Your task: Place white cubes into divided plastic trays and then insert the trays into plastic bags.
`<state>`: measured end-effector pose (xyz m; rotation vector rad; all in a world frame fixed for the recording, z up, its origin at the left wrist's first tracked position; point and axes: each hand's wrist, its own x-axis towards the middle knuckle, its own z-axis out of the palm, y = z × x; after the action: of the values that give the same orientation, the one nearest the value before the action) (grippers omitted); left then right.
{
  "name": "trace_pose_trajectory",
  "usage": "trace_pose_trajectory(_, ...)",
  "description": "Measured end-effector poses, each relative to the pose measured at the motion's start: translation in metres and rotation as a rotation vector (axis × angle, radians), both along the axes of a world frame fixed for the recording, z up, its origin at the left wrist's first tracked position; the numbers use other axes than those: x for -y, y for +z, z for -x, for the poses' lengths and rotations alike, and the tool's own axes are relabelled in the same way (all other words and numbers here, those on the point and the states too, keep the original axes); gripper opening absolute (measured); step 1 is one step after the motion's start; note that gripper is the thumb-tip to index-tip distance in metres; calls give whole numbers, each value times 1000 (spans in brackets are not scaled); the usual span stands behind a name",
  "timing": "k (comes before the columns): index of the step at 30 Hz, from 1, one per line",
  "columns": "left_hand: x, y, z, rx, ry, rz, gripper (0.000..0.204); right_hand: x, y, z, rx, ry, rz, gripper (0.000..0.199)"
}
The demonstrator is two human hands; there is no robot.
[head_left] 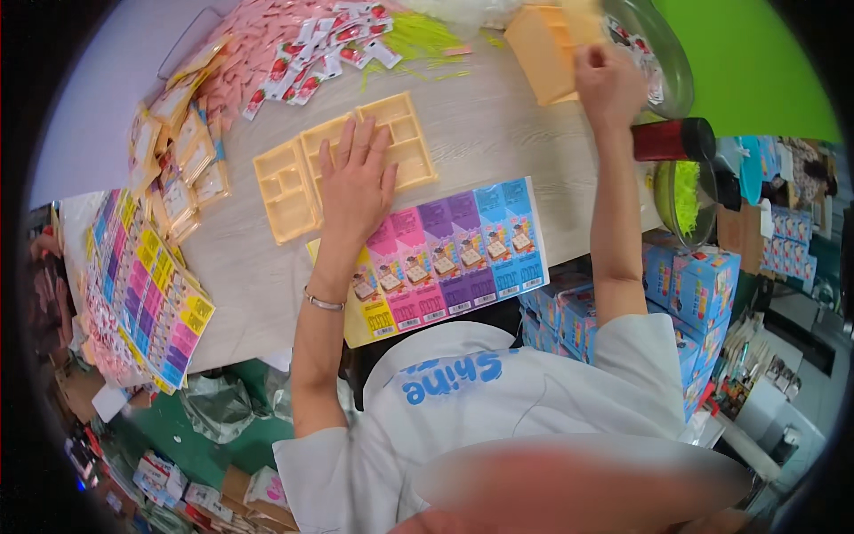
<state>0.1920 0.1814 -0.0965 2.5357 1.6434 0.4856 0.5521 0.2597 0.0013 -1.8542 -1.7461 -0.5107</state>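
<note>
Blue lettering (pixel 463 376) runs upside down across a white shirt (pixel 551 400), just below a multicoloured printed sheet (pixel 445 254) — itself lined with barcodes (pixel 433 316) along its lower edge. Small print on the sheet, and on blue boxes (pixel 689 278) to its right — too fine to read.

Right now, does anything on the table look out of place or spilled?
Slightly, yes: one small pink piece lies by the green strips, apart from the pink heap. Also, the colourful sheet sticks out past the near edge of the table.
</note>
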Motion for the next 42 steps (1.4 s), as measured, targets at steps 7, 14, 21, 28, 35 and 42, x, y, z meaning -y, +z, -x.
trace_pose_trajectory(7, -7, 0, 14, 39, -30, 0, 54, 87, -23, 134, -360, 340, 256, 16)
trace_pose_trajectory(14, -6, 14, 8, 91, -11, -34, 60, 79, -55, 159, -364, 271, 452, 22)
trace_pose_trajectory(21, -15, 20, -75, 118, -103, -22, 63, 15, 8, 0, -113, -25, 48, 39)
trace_pose_trajectory(28, -12, -1, -79, 18, -59, 6, 57, -15, 2, -11, -109, -31, 369, 33)
trace_pose_trajectory(35, -13, -3, -82, 17, -50, -8, 56, -16, 6, -9, -124, 8, 357, 29)
trace_pose_trajectory(42, -12, -5, -83, 12, -43, -29, 56, -16, -7, -7, -48, -13, 265, 26)
